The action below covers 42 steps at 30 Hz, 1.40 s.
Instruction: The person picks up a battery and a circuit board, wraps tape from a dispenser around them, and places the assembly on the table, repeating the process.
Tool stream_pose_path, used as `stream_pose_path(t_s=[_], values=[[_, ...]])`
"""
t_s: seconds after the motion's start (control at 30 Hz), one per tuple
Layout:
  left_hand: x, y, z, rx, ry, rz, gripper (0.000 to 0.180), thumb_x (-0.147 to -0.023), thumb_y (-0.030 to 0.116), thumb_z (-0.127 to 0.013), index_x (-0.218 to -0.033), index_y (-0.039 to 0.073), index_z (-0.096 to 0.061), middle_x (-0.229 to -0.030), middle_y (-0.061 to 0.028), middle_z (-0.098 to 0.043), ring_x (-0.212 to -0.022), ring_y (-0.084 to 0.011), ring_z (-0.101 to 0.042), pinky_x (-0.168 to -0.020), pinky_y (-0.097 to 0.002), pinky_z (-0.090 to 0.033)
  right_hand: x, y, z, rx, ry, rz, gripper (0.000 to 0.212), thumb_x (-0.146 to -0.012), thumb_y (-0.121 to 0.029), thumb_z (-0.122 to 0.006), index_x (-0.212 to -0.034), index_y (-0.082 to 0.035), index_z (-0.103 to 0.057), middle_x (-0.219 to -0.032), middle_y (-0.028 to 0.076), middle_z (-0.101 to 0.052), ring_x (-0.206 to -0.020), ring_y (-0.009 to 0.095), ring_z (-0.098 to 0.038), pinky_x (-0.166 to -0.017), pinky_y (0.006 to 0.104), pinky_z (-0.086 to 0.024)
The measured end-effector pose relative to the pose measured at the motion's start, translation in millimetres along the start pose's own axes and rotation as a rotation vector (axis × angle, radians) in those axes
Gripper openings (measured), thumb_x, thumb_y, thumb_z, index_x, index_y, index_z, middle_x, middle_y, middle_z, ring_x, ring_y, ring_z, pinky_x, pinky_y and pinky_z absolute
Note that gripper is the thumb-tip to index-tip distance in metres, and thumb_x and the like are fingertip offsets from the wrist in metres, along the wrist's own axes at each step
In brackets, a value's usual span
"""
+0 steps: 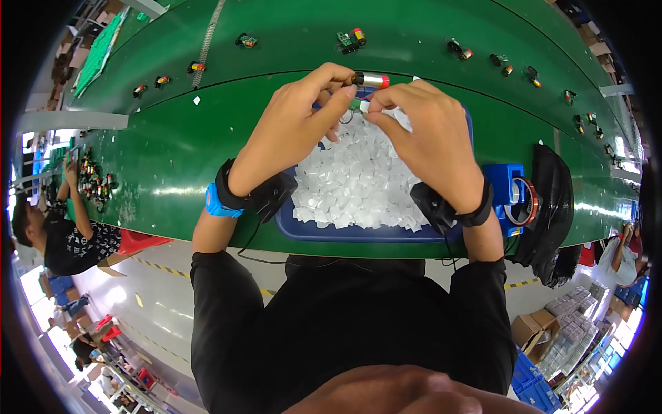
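Above the far part of the tray, my left hand is closed around the dark end of a small silver cylinder with a red band. Thin wires hang below its fingers. My right hand pinches at a small white square piece, close to the cylinder and the left fingertips. Its exact grip on the piece is partly hidden by the fingers. Under both hands lies a blue tray heaped with loose white pieces. Each wrist wears a black strapped device.
On the green bench beyond, several small circuit-board assemblies with cylinders are spread out. A blue tape dispenser and a black plastic bag are right of the tray. At far left, a co-worker sits beside a pile of assemblies.
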State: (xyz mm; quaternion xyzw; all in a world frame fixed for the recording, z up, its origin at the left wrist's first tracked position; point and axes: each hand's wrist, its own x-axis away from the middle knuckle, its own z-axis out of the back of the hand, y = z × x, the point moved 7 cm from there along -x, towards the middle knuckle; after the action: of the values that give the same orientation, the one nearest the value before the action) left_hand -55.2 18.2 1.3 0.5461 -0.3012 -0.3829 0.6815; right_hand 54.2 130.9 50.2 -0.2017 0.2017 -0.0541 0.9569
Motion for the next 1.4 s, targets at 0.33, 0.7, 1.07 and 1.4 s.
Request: stream_pose_path(t_s=[0.33, 0.7, 1.07, 1.4], values=[[4.0, 23.0, 9.6, -0.346, 0.202, -0.208, 0.021, -0.098, 0.014, -0.061, -0.116, 0.004, -0.061, -0.077, -0.01, -0.063, -0.058, -0.0186, -0.061, -0.053, -0.0321, -0.044, -2.4, 28.2, 22.4, 0.171, 0.112, 0.017, 0.018, -0.088, -0.009, -0.073, -0.105, -0.004, -0.07, -0.098, 0.009, -0.072, -0.084, 0.024, -0.071, -0.072, 0.0343, -0.054], [8.6, 25.6, -3.2, -0.414, 0.228, -0.361, 0.039, -0.092, 0.009, -0.067, -0.125, 0.004, -0.047, -0.082, -0.0114, -0.067, -0.066, -0.0291, -0.065, -0.057, -0.0383, -0.049, -6.9, -0.3, 9.9, -0.086, 0.046, 0.033, 0.028, -0.085, -0.008, -0.075, -0.112, -0.007, -0.068, -0.095, 0.004, -0.07, -0.087, 0.017, -0.065, -0.065, 0.029, -0.049], [11.5, 20.4, -8.0, -0.455, 0.057, -0.174, 0.023, -0.094, 0.011, -0.059, -0.114, 0.004, -0.051, -0.094, -0.0122, -0.067, -0.074, -0.0255, -0.064, -0.067, -0.0361, -0.05, -6.3, -2.9, 11.5, -0.177, 0.025, 0.107, 0.022, -0.078, -0.002, -0.078, -0.097, -0.007, -0.067, -0.09, 0.002, -0.067, -0.082, 0.021, -0.06, -0.066, 0.0311, -0.047], [5.1, 13.4, 7.0, 0.294, -0.229, 0.047, 0.014, -0.098, 0.016, -0.059, -0.103, 0.004, -0.062, -0.095, 0.0008, -0.06, -0.076, -0.0085, -0.045, -0.067, -0.0248, -0.041, -2.3, -28.2, 26.9, -0.361, -0.054, 0.378, 0.027, -0.071, 0.001, -0.081, -0.094, -0.005, -0.07, -0.096, 0.006, -0.069, -0.086, 0.024, -0.061, -0.074, 0.0336, -0.05]])
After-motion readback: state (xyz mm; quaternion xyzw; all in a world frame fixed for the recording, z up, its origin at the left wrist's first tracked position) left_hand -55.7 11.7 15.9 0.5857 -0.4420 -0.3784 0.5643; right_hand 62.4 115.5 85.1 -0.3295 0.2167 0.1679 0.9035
